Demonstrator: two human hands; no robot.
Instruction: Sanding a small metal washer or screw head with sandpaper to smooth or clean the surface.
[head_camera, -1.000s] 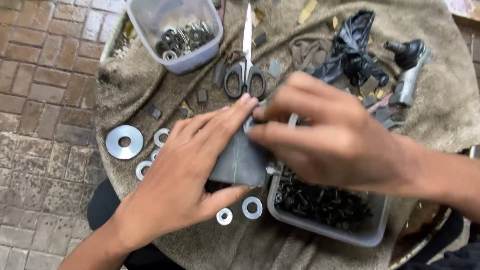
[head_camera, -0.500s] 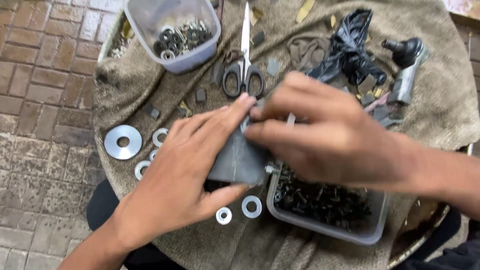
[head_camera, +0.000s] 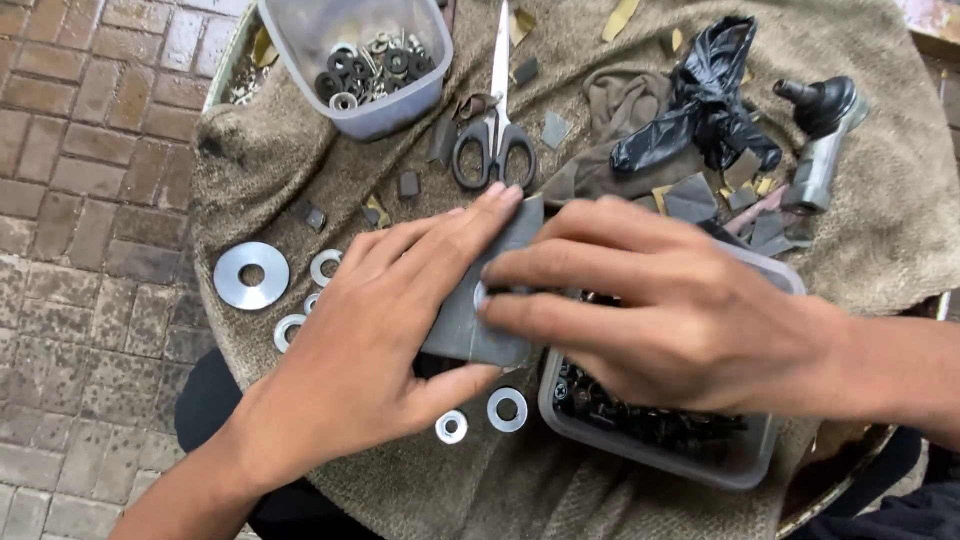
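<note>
little has moved since the earlier frames: both hands stay pressed on the grey rubber sheet (head_camera: 470, 320), only a touch lower in view.

far left on the towel-covered bench (head_camera: 250, 160) lies a large flat washer (head_camera: 252, 275), with smaller washers (head_camera: 325, 267) just beside it, close to the left hand (head_camera: 370, 350). that hand cradles the rubber sheet from below, fingers stretched along its upper edge and thumb curled under the bottom corner. a small washer (head_camera: 480, 296) sits on the sheet, pinned under the fingertips of the right hand (head_camera: 660, 320), which lies flat and clamps the sheet from the other side. two loose washers (head_camera: 508, 409) rest on the towel just below the sheet.

behind, a clear tub of rings and washers (head_camera: 365, 70) and black-handled scissors (head_camera: 495, 140) lie near. under the right palm sits a clear tub of dark screws (head_camera: 650, 430), and further right a crumpled black bag (head_camera: 705, 110) and a metal ball joint (head_camera: 825, 130).

the likely trouble is the pinned washer sliding on the smooth rubber if finger pressure eases, then dropping among the loose ones. the right wrist also leans on the screw tub, which could tip near the bench edge.
</note>
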